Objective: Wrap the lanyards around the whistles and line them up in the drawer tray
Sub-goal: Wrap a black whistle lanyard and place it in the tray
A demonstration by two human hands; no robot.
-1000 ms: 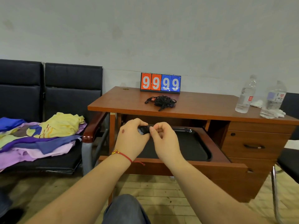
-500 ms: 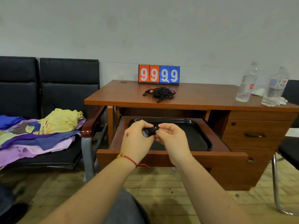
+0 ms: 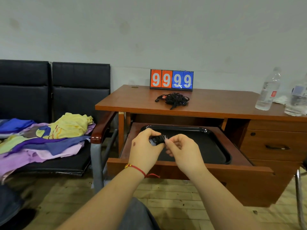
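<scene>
We hold a black whistle (image 3: 157, 139) above the black tray (image 3: 214, 143) that lies in the open drawer (image 3: 182, 170) of the wooden desk (image 3: 207, 103). Our left hand (image 3: 146, 150) grips the whistle with curled fingers, its lanyard wound around the body. Our right hand (image 3: 182, 150) pinches something at the whistle's right end, probably the tail of the lanyard, though it is too small to tell. A tangle of black lanyards (image 3: 173, 99) sits on the desk top in front of the scoreboard (image 3: 171, 79) showing 9999. Two water bottles (image 3: 269, 90) stand at the desk's right end. Coloured cloths (image 3: 49, 135) lie on the black seat to the left.
</scene>
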